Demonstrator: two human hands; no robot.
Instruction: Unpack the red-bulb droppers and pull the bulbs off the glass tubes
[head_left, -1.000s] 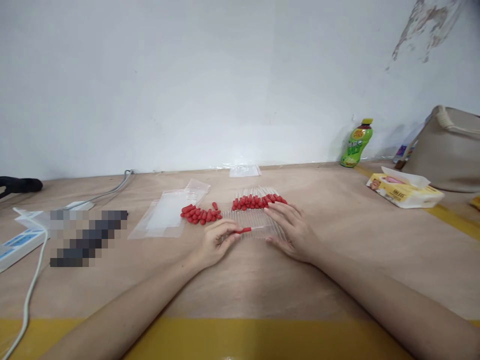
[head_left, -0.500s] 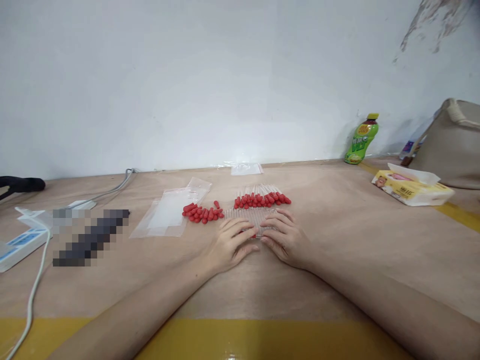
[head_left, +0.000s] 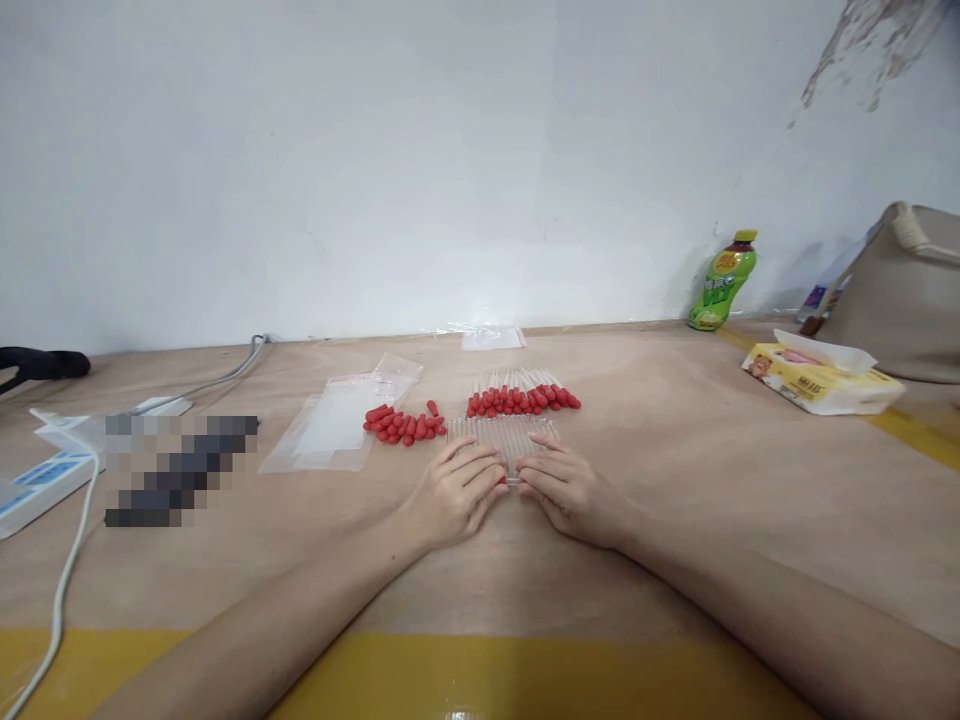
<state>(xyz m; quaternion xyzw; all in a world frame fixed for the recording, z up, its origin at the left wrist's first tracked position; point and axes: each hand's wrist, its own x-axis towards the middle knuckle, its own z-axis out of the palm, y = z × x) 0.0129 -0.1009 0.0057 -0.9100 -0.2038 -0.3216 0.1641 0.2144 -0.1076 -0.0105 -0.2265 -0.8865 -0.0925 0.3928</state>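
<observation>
My left hand (head_left: 459, 495) is closed, its thumb and fingers pinching a red rubber bulb (head_left: 503, 480) that is mostly hidden. Facing it, my right hand (head_left: 570, 494) grips a glass dropper tube (head_left: 514, 481), of which only a short clear piece shows between the fingertips. Just beyond both hands lies a row of loose glass tubes (head_left: 510, 437). A pile of red rubber bulbs (head_left: 405, 428) is to the left of that row. Behind it, several droppers with red bulbs fitted (head_left: 523, 398) lie side by side, tips pointing to the wall.
Clear plastic bags (head_left: 337, 420) lie left of the bulbs, and another bag (head_left: 493, 339) is by the wall. At left are a power strip (head_left: 52, 485) and a pixelated dark object (head_left: 184, 475). To the right are a tissue pack (head_left: 821, 378), a green bottle (head_left: 724, 280) and a bag (head_left: 900, 290).
The fingers of both hands have drawn in and curled, with the fingertips close together. The piece of glass tube between them now shows, while less of the red bulb is visible.
</observation>
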